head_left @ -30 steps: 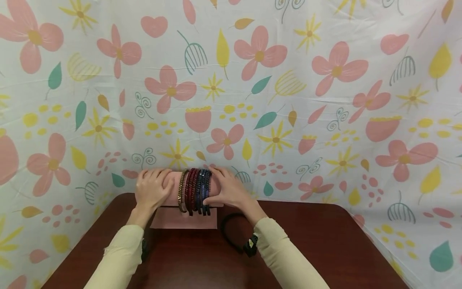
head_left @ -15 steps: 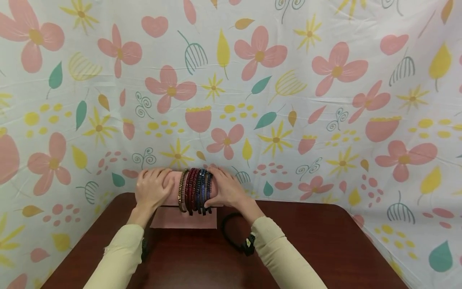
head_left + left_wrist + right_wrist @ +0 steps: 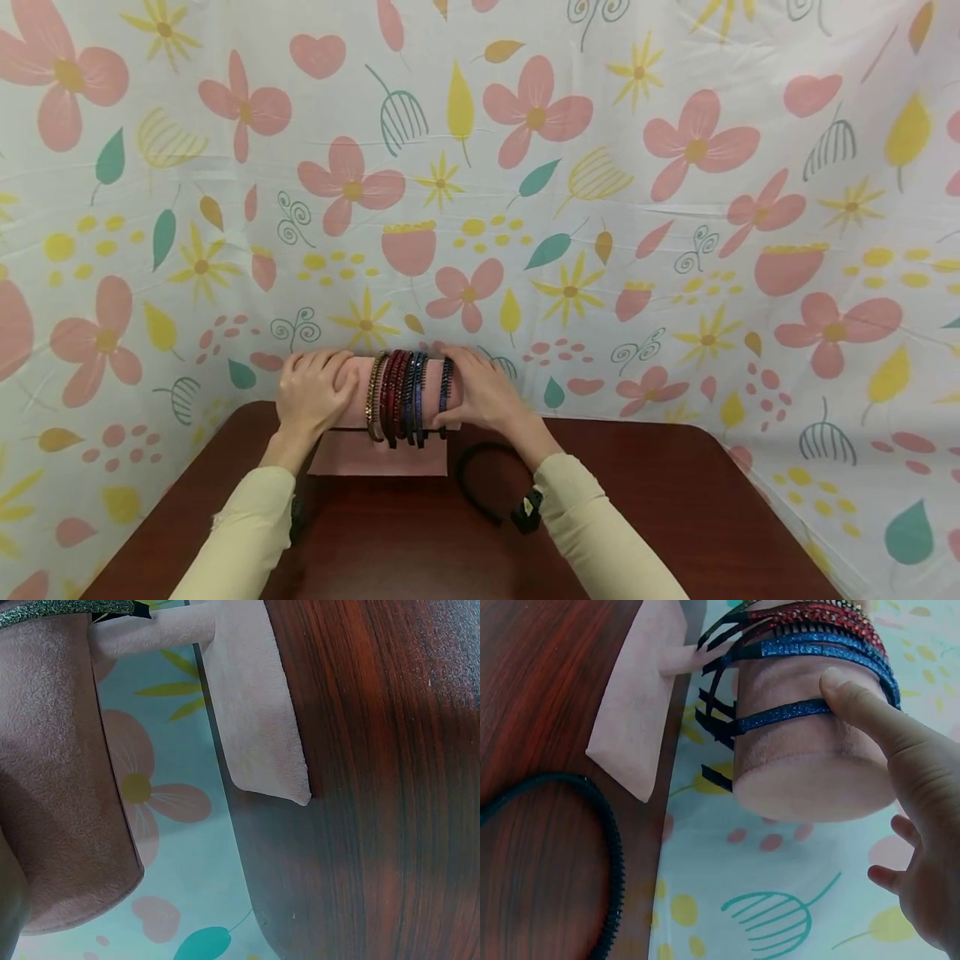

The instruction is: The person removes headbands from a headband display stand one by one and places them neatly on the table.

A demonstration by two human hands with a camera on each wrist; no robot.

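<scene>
A pink plush headband stand [image 3: 432,387] lies crosswise near the table's back edge, its roll carrying several glittery headbands in gold, red [image 3: 393,392] and blue. My left hand [image 3: 311,390] grips the roll's left end, fingers over the top and thumb in front. Near the right end, one blue headband [image 3: 784,714] sits apart from the others. My right hand [image 3: 491,400] holds this band, its thumb [image 3: 855,697] pressing the front and the fingers reaching behind. The right wrist view shows the band's dark ends hanging below the roll. Where the right fingertips touch is partly hidden.
A black toothed headband [image 3: 613,847] lies on the dark wooden table [image 3: 637,500], under the right forearm. The stand's flat pink base [image 3: 382,458] rests on the table. A flowered cloth [image 3: 570,208] hangs directly behind.
My right hand has moved slightly right along the roll, drawing one blue headband away from the rest toward the right end. The left hand has kept its hold.
</scene>
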